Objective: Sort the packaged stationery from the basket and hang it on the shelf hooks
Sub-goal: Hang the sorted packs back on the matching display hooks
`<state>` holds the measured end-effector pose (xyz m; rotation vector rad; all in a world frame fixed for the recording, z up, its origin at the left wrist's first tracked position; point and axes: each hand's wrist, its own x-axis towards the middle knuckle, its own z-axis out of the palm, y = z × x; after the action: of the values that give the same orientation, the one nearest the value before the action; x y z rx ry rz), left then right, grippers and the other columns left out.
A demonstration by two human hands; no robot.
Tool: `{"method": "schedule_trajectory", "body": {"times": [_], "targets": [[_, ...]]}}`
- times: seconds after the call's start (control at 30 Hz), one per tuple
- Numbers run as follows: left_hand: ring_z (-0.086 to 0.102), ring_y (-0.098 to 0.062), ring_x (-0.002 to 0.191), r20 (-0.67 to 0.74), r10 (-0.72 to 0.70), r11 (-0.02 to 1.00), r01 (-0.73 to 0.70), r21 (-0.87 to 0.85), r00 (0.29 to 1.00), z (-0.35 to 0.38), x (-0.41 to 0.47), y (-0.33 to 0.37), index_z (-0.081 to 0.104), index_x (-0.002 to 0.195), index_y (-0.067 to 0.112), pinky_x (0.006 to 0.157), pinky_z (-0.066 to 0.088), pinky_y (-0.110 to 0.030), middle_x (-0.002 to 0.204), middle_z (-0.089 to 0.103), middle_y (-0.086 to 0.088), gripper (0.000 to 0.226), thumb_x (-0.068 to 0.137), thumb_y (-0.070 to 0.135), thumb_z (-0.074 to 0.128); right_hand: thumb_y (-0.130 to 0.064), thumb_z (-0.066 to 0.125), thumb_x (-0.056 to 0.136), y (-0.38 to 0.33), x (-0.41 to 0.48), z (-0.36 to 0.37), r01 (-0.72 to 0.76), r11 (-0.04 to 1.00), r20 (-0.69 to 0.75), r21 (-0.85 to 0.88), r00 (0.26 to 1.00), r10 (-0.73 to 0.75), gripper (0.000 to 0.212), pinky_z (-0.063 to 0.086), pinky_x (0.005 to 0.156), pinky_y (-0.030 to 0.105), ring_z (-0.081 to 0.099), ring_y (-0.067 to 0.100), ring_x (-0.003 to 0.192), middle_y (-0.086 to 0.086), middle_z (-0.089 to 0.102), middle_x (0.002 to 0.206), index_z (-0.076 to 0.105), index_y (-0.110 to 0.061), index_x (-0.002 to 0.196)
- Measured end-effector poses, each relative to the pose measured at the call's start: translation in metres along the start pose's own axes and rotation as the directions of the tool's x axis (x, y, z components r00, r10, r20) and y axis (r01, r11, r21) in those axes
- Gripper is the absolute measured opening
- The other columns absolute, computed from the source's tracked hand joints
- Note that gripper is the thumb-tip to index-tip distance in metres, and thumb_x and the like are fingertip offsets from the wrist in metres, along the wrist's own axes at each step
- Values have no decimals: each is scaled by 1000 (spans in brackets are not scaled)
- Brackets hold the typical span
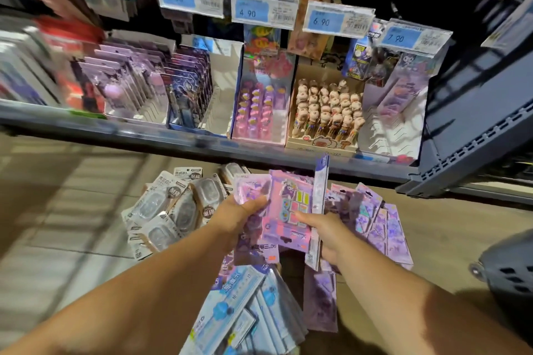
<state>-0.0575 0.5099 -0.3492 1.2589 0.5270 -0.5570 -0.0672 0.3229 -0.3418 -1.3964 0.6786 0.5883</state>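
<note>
My left hand point(240, 217) grips a stack of purple packaged stationery point(252, 242) at its left edge. Beside it my right hand point(323, 232) pinches a pink and purple blister pack point(288, 204) with a cartoon figure, thumb on its front, along with a thin blue-edged pack point(321, 184) behind it. Both hands are held above piles on the floor: white correction-tape packs point(170, 207) at left, light-blue packs point(248, 317) below, and purple butterfly packs point(383, 228) at right. The hooks with hanging packs point(308, 29) are up on the shelf back wall.
A grey shelf edge point(202, 141) carries display boxes of pens, among them pink pens point(259, 112) and bear-topped pens point(326, 115). Blue price tags point(264, 10) hang above. A dark basket point(507, 277) sits at the right edge. Tiled floor lies at left.
</note>
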Motion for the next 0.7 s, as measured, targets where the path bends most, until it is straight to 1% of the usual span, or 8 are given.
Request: {"method": "schedule_trajectory", "body": {"times": [0.03,0.07,0.13,0.3,0.33,0.4,0.53,0.7], "targets": [[48,-13,42,-23,-1,1000,1,0,1000,-4,-1,-1,63,82,5,43,51,-25,53,59,-3,18,84,18,75,-5,66,87,3,7,-6,-6,1000,-31,11,999,6,9,56,64,29,68,22,74,8,71,82,69,-3,95],[50,-14,45,-59,-1,1000,0,-9,998,-8,-2,-2,62,81,6,45,56,-28,54,59,-2,12,87,11,71,-7,69,85,4,10,-11,-22,1000,-41,21,999,22,16,58,71,34,68,25,79,10,72,88,68,-1,100],[52,-20,55,-113,-9,999,4,-48,994,-16,-5,-6,62,82,5,50,59,-33,62,60,-7,10,87,6,70,-20,84,69,15,33,-27,-62,996,-115,-63,992,54,57,51,92,52,66,34,98,15,69,109,62,-2,118],[47,-33,80,-177,-32,998,24,-50,984,-32,-5,-15,60,83,0,47,58,-34,86,54,-23,9,87,2,67,-54,92,14,79,156,-92,-90,967,-185,-237,982,46,132,50,88,61,64,35,104,10,63,123,47,-18,133],[47,-34,79,-187,-41,998,30,-58,982,-35,-3,-14,60,85,-1,45,56,-33,86,54,-24,6,88,1,65,-53,92,15,75,149,-88,-80,967,-173,-242,984,38,131,52,86,59,65,34,102,9,64,121,47,-19,133],[56,-32,70,-218,-54,997,39,-74,974,-42,3,-15,61,90,-3,47,56,-35,81,58,-24,5,88,1,63,-40,90,36,66,139,-72,-93,967,-138,-238,989,61,101,55,83,56,69,33,94,11,68,112,52,-14,126],[57,-32,74,-274,-62,998,54,-38,960,-54,13,-17,65,91,-4,72,48,-46,72,62,-18,18,78,8,70,-21,79,72,18,66,-8,-90,964,-68,-252,995,75,51,51,93,55,68,32,96,11,71,106,59,-7,117],[63,-24,45,-248,-95,994,81,-69,964,-62,16,-14,61,92,-5,43,56,-33,59,65,-14,7,86,-1,63,-9,67,86,10,65,31,-94,932,-70,-349,995,73,41,57,71,38,66,25,87,10,64,104,44,-4,121]]}}
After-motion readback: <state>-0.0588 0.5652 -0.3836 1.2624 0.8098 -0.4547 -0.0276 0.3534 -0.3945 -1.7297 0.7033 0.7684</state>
